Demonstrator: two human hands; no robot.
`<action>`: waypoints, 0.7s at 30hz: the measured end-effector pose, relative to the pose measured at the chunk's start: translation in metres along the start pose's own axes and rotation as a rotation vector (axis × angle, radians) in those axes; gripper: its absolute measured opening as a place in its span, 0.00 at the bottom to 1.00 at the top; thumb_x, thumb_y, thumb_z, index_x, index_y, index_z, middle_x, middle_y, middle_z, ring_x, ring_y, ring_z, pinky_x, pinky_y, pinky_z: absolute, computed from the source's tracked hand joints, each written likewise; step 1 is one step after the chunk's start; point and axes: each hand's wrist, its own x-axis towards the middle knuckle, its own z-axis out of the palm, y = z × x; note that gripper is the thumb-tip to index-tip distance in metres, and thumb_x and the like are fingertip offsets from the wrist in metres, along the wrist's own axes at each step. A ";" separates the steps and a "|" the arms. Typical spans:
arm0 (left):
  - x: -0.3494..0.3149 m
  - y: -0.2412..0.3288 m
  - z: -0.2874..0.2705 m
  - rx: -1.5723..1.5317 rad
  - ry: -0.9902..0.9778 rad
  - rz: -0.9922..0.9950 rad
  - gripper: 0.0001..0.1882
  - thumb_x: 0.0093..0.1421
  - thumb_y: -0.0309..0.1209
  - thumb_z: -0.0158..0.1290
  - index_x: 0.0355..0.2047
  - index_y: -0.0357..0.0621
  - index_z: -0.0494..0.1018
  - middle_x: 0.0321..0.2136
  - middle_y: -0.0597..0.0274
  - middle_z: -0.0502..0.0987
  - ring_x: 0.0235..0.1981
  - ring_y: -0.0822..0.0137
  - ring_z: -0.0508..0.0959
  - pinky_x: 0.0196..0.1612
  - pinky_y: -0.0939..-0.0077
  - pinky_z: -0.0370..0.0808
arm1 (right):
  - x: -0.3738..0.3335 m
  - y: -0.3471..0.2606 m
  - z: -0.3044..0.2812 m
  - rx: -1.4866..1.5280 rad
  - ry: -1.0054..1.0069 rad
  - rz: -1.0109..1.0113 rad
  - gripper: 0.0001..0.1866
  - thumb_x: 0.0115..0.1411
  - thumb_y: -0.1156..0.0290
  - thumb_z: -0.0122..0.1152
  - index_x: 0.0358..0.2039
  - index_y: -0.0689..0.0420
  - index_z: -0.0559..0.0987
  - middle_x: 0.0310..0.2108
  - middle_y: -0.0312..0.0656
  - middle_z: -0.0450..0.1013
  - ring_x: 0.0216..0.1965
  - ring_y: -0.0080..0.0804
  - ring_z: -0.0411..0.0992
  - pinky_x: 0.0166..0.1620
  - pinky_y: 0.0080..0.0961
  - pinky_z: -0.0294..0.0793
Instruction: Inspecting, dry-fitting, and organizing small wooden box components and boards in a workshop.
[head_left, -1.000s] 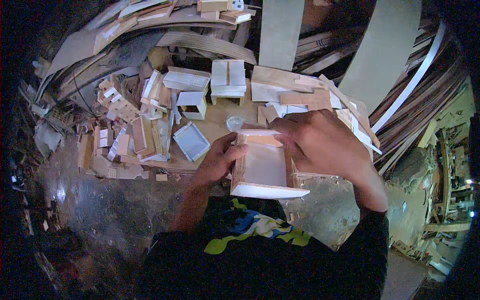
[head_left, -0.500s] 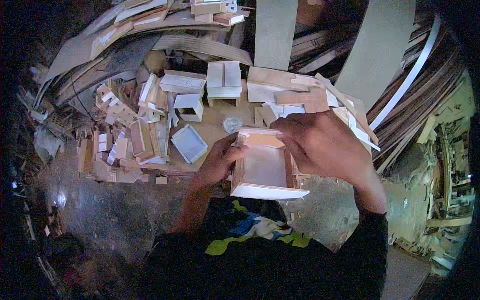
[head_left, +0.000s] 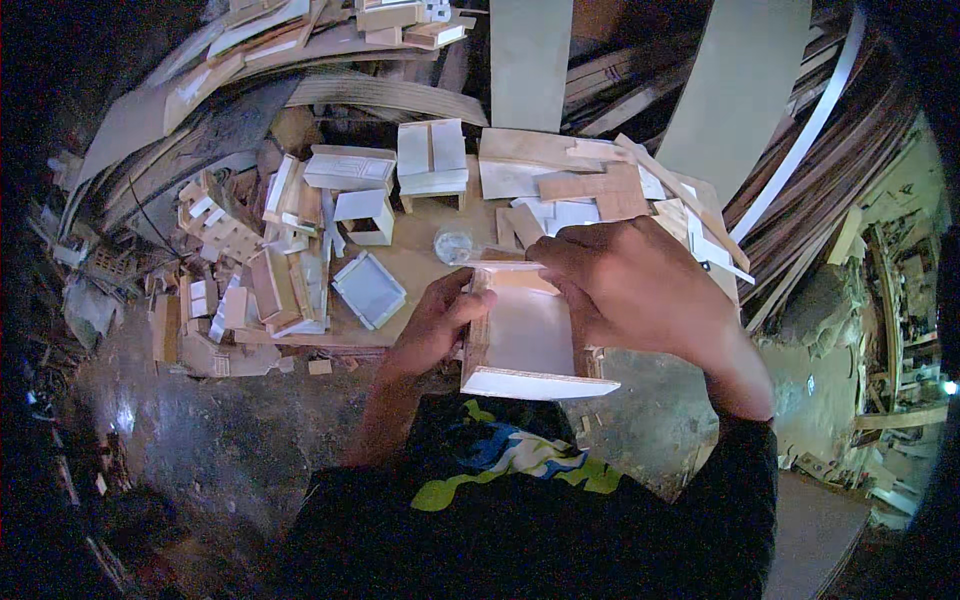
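Note:
Close in front of my body is a small open wooden box like a drawer (head_left: 538,384), with a pale floor, plywood-edged sides and a white panel at the near end. My left hand (head_left: 430,325) grips its left wall, the thumb over the top edge near the far corner. My right hand (head_left: 640,285) bends over the far right corner, its fingers closed at the far end panel. The hand itself hides those fingertips, so anything small in them cannot be seen. Just beyond the box, a round clear container (head_left: 453,244) sits on the worktable (head_left: 420,262).
On the table are a shallow white tray (head_left: 369,290), a small open white box (head_left: 364,217) and a larger white-topped wooden piece (head_left: 432,160). Wood offcuts (head_left: 597,190) lie at the right, and a pile of small wooden parts (head_left: 215,225) at the left. Tall boards (head_left: 530,70) stand behind.
The background has shifted slightly left in the view. Both hands stay on the box in nearly the same hold; the right fingers have moved only a little at the far panel.

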 end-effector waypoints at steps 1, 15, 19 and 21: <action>0.001 -0.002 -0.001 0.001 0.000 0.001 0.22 0.51 0.38 0.49 0.42 0.35 0.65 0.27 0.65 0.71 0.26 0.76 0.70 0.29 0.81 0.67 | 0.001 -0.001 0.001 -0.001 0.001 0.000 0.18 0.37 0.77 0.53 0.33 0.63 0.71 0.26 0.50 0.71 0.28 0.46 0.71 0.30 0.36 0.71; 0.005 -0.002 -0.011 -0.199 0.105 -0.391 0.24 0.49 0.40 0.49 0.42 0.35 0.65 0.29 0.63 0.72 0.26 0.76 0.71 0.27 0.83 0.67 | 0.009 -0.002 0.004 -0.033 0.035 0.044 0.13 0.40 0.77 0.53 0.31 0.59 0.73 0.23 0.47 0.70 0.27 0.44 0.70 0.30 0.34 0.69; 0.007 -0.005 -0.016 -0.270 0.087 -0.384 0.24 0.50 0.40 0.49 0.42 0.34 0.65 0.29 0.62 0.72 0.27 0.75 0.71 0.28 0.81 0.68 | 0.015 -0.004 0.000 -0.040 -0.006 0.061 0.13 0.40 0.76 0.53 0.31 0.60 0.73 0.24 0.47 0.71 0.26 0.44 0.70 0.30 0.34 0.68; 0.007 -0.001 -0.017 -0.309 0.052 -0.382 0.24 0.50 0.39 0.49 0.42 0.34 0.65 0.29 0.61 0.72 0.27 0.74 0.71 0.28 0.80 0.68 | 0.016 -0.001 0.001 -0.016 0.087 0.012 0.13 0.40 0.75 0.53 0.31 0.60 0.73 0.24 0.47 0.71 0.25 0.46 0.70 0.30 0.35 0.68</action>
